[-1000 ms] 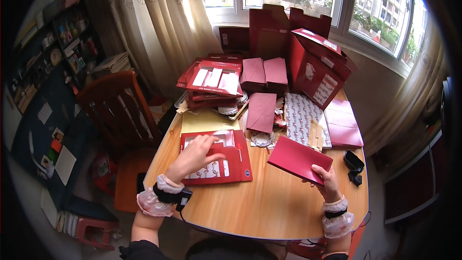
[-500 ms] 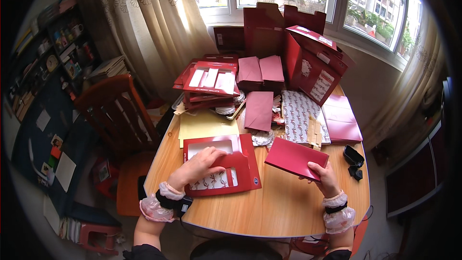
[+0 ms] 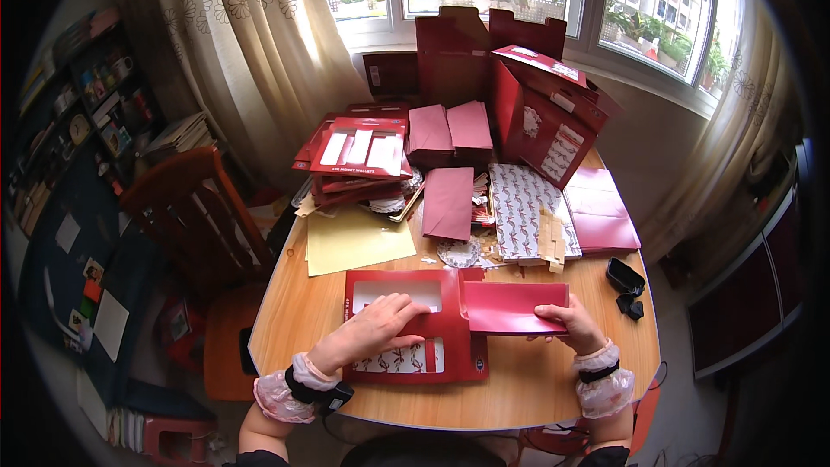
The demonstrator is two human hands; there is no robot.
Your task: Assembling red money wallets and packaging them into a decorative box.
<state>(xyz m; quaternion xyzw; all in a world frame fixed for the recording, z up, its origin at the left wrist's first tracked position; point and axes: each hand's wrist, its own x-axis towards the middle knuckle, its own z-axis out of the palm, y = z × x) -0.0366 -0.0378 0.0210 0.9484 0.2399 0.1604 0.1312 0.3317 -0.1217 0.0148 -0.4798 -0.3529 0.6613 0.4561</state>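
In front of me on the wooden table lies a flat red cardboard sleeve (image 3: 458, 329) with two cut-out windows, patterned paper showing through the nearer one. My left hand (image 3: 376, 329) rests over it, fingers stretched out and thumb apart, between the windows. Gripped at its right end by my right hand (image 3: 575, 329) is a pinkish-red paper envelope (image 3: 510, 305), thumb on top. Its left end meets the sleeve's right side; how far it reaches inside, if at all, I cannot tell.
Stacked red sleeves (image 3: 359, 149), pink envelopes (image 3: 447, 203) and a patterned box (image 3: 523, 207) crowd the far half. Yellow sheets (image 3: 359, 242) lie at left. Large red cartons (image 3: 549, 117) stand by the window. A black object (image 3: 624, 277) sits near the right edge.
My right hand has brought the envelope leftward and down against the sleeve, levelling it. The sleeve has turned straighter and shifted slightly right and nearer, with my left hand still on it.
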